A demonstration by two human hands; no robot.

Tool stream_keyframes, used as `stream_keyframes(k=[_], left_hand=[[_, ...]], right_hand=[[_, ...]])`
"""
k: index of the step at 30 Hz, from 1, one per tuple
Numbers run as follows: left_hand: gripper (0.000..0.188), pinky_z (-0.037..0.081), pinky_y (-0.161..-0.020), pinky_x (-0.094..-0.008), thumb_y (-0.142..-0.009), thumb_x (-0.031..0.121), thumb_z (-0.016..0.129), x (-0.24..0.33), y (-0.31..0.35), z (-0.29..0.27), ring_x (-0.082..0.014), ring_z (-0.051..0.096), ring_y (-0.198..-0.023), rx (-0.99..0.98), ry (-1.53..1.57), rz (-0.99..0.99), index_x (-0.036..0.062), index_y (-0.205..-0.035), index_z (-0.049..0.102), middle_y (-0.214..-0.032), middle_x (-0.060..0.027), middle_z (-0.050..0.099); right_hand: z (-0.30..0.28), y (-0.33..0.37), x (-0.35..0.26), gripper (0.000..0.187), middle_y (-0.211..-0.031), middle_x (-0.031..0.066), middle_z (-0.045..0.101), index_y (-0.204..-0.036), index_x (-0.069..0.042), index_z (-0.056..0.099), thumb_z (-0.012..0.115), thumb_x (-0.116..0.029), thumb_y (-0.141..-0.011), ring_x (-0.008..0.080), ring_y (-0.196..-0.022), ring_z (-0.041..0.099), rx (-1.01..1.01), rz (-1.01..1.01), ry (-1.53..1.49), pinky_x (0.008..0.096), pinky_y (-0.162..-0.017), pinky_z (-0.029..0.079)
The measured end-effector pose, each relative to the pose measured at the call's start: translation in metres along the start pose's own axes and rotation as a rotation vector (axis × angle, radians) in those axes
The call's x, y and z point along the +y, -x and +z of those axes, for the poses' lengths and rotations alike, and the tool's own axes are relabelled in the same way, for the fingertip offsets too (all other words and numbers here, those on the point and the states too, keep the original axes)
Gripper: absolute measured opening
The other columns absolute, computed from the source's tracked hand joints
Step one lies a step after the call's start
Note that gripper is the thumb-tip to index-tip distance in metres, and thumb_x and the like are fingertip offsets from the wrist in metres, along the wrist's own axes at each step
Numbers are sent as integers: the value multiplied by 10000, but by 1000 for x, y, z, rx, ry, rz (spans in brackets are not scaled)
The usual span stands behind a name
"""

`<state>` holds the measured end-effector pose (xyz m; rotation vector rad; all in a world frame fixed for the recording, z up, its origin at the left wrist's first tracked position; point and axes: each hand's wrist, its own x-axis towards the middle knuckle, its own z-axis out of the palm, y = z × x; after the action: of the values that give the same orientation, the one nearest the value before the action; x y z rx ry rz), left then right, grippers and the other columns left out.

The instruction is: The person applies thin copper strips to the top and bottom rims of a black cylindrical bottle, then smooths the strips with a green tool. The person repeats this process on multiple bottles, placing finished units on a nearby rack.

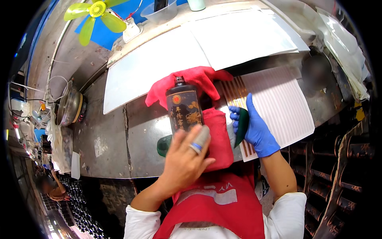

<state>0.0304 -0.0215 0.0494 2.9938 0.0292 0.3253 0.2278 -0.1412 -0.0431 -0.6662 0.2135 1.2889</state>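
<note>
A dark flat-sided bottle (184,103) with gold decoration lies on the metal bench, its neck pointing away from me. My left hand (188,153), bare apart from a grey cover and a blue-and-white band on one finger, lies over the bottle's lower end and holds it. In a blue glove, my right hand (256,129) grips a dark green curved pad (241,127), apart from the bottle. Another dark green piece (163,146) shows left of the bottle, partly hidden. A folded red cloth (220,139) lies between the bottle and my right hand.
Beyond the bottle lies a crumpled red cloth (159,88). A striped white sheet (278,107) with gold strips (240,89) is on the right. White boards (147,71) cover the back. A yellow-green fan (96,9) stands far left; racks of dark bottles (324,173) are at right.
</note>
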Motion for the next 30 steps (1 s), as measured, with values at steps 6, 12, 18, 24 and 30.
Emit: stream_keyframes(k=[6, 12, 18, 24, 30], left_hand=[[553, 362, -990, -438, -723, 362, 701, 11, -5, -10, -319, 497, -1168, -40, 173, 98, -32, -1094, 590, -1176, -187, 557], [628, 314, -1025, -446, -750, 456, 636, 12, -24, 3, -345, 450, -1207, -81, -153, -23, -108, -1026, 611, -1117, -243, 578], [700, 334, -1000, -459, -748, 487, 626, 18, -31, -1, -343, 466, -1178, -2, -10, -51, -75, -1156, 543, -1135, -227, 571], [619, 356, -955, -425, -722, 443, 649, 21, -19, 14, -349, 541, -988, -294, 91, 85, -95, -1025, 598, -909, -166, 614], [573, 340, -997, -459, -754, 215, 687, -41, 11, -8, -401, 417, -1207, 381, 405, -154, 40, -1266, 497, -1322, -228, 433]], right_hand=[[10, 18, 17, 352, -1050, 101, 623, -1179, 9, 521, 568, -185, -889, 180, -924, 621, -63, -80, 99, 317, -852, 506], [3, 20, 14, 413, -1089, 111, 601, -1225, 20, 481, 529, -30, -818, 206, -972, 611, -90, -191, 97, 335, -868, 505], [-10, 34, 13, 450, -1077, 80, 576, -1214, 20, 474, 549, -17, -771, 191, -1003, 563, -5, -268, 212, 296, -907, 449], [5, 30, 16, 508, -1039, 78, 579, -1206, -18, 464, 616, 41, -726, 155, -961, 563, 4, -300, 370, 265, -868, 447], [25, 26, 7, 361, -961, 78, 608, -1158, -8, 506, 585, -77, -812, 139, -891, 582, 3, -355, 478, 249, -825, 455]])
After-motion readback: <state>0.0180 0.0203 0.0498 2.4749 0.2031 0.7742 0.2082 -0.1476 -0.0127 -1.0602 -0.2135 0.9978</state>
